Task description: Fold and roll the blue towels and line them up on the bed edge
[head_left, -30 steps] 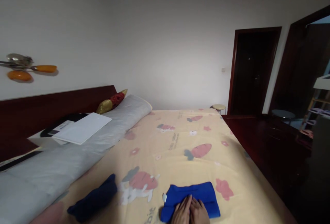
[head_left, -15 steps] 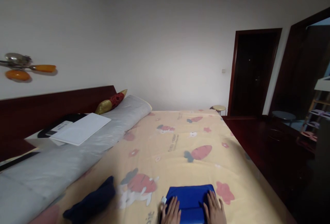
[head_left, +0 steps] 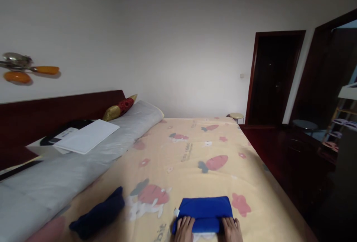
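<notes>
A folded bright blue cloth (head_left: 205, 211) lies on the yellow carrot-print bedsheet (head_left: 195, 156) at the bottom middle of the view. My left hand (head_left: 184, 229) grips its near left edge and my right hand (head_left: 232, 229) grips its near right edge, fingers curled around the fold. A bit of white fabric shows under the blue cloth between my hands. A small white tag sticks out at the cloth's left side. A dark navy folded cloth (head_left: 99, 212) lies on the sheet to the left, apart from my hands.
A grey rolled quilt (head_left: 83, 164) runs along the dark wooden headboard (head_left: 55, 110), with a white flat box (head_left: 86, 139) and a red-gold cushion (head_left: 119, 107) on it. Dark floor, a small stool (head_left: 235, 116) and doorways (head_left: 275, 76) lie to the right.
My hands went from lying together flat on the cloth's middle to apart at its two sides, then curled onto its near edge. The cloth now looks narrower, folded over.
</notes>
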The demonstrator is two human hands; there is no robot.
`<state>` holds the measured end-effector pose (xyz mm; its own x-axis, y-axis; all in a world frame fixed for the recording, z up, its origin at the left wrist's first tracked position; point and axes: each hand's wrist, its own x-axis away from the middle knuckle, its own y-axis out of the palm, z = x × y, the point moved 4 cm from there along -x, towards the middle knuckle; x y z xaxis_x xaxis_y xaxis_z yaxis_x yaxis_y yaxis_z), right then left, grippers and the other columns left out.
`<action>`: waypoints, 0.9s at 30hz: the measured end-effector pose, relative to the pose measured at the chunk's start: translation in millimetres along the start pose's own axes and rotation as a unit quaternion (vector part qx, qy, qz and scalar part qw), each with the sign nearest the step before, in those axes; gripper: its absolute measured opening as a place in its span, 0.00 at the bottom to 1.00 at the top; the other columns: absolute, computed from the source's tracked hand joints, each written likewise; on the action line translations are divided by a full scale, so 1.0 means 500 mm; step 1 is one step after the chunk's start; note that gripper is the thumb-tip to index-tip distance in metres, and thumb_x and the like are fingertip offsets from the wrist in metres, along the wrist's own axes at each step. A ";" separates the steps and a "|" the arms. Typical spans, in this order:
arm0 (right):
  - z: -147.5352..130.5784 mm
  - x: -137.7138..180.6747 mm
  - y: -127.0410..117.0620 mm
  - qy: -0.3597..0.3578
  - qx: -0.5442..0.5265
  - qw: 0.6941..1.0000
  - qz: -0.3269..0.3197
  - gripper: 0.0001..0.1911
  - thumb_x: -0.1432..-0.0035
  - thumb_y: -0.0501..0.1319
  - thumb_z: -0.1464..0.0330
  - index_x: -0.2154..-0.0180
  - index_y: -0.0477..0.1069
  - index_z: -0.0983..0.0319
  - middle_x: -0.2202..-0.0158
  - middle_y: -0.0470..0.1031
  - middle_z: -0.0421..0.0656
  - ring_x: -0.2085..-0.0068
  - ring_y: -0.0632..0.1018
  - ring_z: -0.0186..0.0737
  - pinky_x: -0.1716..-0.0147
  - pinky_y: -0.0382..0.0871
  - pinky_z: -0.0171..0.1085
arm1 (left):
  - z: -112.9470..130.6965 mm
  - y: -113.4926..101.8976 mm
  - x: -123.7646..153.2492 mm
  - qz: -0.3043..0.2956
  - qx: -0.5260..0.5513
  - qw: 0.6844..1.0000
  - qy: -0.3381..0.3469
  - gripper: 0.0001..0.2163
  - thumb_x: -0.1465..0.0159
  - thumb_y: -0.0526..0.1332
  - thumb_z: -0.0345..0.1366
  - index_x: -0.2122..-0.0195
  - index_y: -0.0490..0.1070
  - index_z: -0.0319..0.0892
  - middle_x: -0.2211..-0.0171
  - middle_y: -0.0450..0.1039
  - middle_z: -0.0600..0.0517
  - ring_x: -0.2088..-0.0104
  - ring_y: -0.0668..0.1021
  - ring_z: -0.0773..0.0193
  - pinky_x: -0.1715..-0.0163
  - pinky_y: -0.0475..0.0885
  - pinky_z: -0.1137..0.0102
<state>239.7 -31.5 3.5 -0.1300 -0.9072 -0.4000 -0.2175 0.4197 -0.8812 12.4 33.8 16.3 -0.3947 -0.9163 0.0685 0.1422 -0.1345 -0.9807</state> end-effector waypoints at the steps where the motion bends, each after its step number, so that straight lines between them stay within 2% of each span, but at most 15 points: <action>1: -0.001 -0.012 0.003 0.006 0.000 1.000 -0.014 0.22 0.53 0.56 0.74 0.56 0.76 0.56 0.58 0.79 0.48 0.52 0.76 0.54 0.47 0.60 0.52 | 0.003 -0.008 -0.004 0.004 0.000 1.000 -0.023 0.30 0.45 0.50 0.24 0.41 0.66 0.49 0.40 0.67 0.53 0.37 0.65 0.59 0.34 0.53 0.58; 4: -0.004 -0.034 0.018 0.013 -0.002 0.999 -0.035 0.17 0.53 0.55 0.75 0.63 0.78 0.58 0.63 0.80 0.50 0.54 0.77 0.55 0.47 0.60 0.54 | 0.010 -0.021 -0.009 -0.006 0.006 0.997 -0.075 0.27 0.42 0.46 0.24 0.43 0.68 0.44 0.44 0.72 0.48 0.39 0.68 0.61 0.33 0.49 0.57; 7: -0.021 -0.039 0.043 0.017 -0.008 0.999 -0.042 0.15 0.51 0.54 0.73 0.67 0.79 0.61 0.59 0.79 0.55 0.53 0.76 0.58 0.46 0.58 0.57 | 0.024 -0.021 -0.009 -0.028 0.012 0.996 -0.079 0.27 0.41 0.46 0.25 0.41 0.66 0.42 0.40 0.67 0.46 0.37 0.64 0.59 0.34 0.48 0.55; 10: -0.061 -0.042 0.077 0.008 -0.027 0.998 -0.060 0.19 0.51 0.56 0.68 0.58 0.78 0.60 0.52 0.77 0.53 0.50 0.75 0.55 0.45 0.60 0.53 | 0.054 -0.007 -0.015 -0.051 0.026 0.995 -0.076 0.28 0.41 0.48 0.30 0.38 0.60 0.41 0.35 0.57 0.46 0.34 0.57 0.57 0.34 0.47 0.57; 13: -0.103 -0.048 0.109 -0.040 -0.073 0.991 -0.107 0.25 0.49 0.55 0.68 0.49 0.74 0.55 0.47 0.74 0.44 0.47 0.75 0.49 0.47 0.64 0.47 | 0.095 0.012 -0.027 -0.086 0.059 0.994 -0.032 0.29 0.40 0.48 0.34 0.35 0.55 0.42 0.33 0.52 0.48 0.32 0.54 0.59 0.33 0.45 0.58; 15: -0.104 -0.051 0.116 -0.064 -0.091 0.985 -0.133 0.27 0.50 0.55 0.67 0.46 0.71 0.54 0.45 0.71 0.43 0.45 0.73 0.49 0.47 0.65 0.47 | 0.106 0.011 -0.030 -0.110 0.069 0.992 0.003 0.32 0.43 0.50 0.35 0.34 0.53 0.44 0.32 0.49 0.50 0.32 0.52 0.59 0.33 0.45 0.55; 18: -0.049 -0.049 0.104 -0.078 -0.082 0.985 -0.134 0.34 0.54 0.60 0.61 0.42 0.67 0.58 0.42 0.67 0.48 0.43 0.71 0.55 0.46 0.64 0.49 | 0.076 -0.025 -0.018 -0.122 0.058 0.991 0.012 0.36 0.47 0.54 0.38 0.34 0.50 0.47 0.31 0.45 0.52 0.32 0.52 0.58 0.33 0.46 0.54; 20: 0.006 -0.042 0.090 -0.084 -0.068 0.987 -0.117 0.38 0.54 0.60 0.55 0.41 0.65 0.60 0.41 0.66 0.51 0.42 0.70 0.58 0.47 0.64 0.51 | 0.037 -0.062 -0.002 -0.112 0.040 0.993 -0.007 0.35 0.44 0.53 0.44 0.34 0.50 0.47 0.32 0.46 0.52 0.32 0.53 0.58 0.34 0.47 0.52; 23: 0.072 -0.026 0.077 -0.080 -0.044 0.994 -0.064 0.37 0.51 0.59 0.51 0.42 0.67 0.61 0.42 0.66 0.54 0.44 0.71 0.61 0.51 0.66 0.52 | -0.015 -0.098 0.021 -0.090 0.006 0.995 -0.032 0.34 0.40 0.49 0.54 0.34 0.51 0.47 0.32 0.48 0.50 0.32 0.53 0.55 0.35 0.47 0.48; 25: 0.088 -0.016 0.077 -0.071 -0.028 0.997 -0.021 0.36 0.52 0.60 0.53 0.42 0.67 0.60 0.42 0.68 0.54 0.44 0.72 0.62 0.51 0.65 0.54 | -0.033 -0.095 0.028 -0.052 -0.015 0.998 -0.033 0.33 0.39 0.47 0.56 0.35 0.52 0.48 0.32 0.49 0.50 0.32 0.53 0.53 0.35 0.46 0.46; 27: 0.090 -0.008 0.081 -0.060 -0.013 0.998 0.017 0.38 0.55 0.60 0.58 0.41 0.65 0.58 0.40 0.66 0.53 0.43 0.70 0.64 0.50 0.64 0.56 | -0.042 -0.070 0.030 0.014 -0.025 0.999 -0.015 0.31 0.37 0.48 0.54 0.35 0.53 0.48 0.33 0.50 0.49 0.33 0.55 0.52 0.36 0.49 0.46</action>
<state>275.1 -12.3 -41.8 -0.0215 -0.8890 -0.4574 -0.2397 0.4488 -0.8609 -17.6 32.4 48.0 -0.3640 -0.9303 0.0447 0.1080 -0.0899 -0.9901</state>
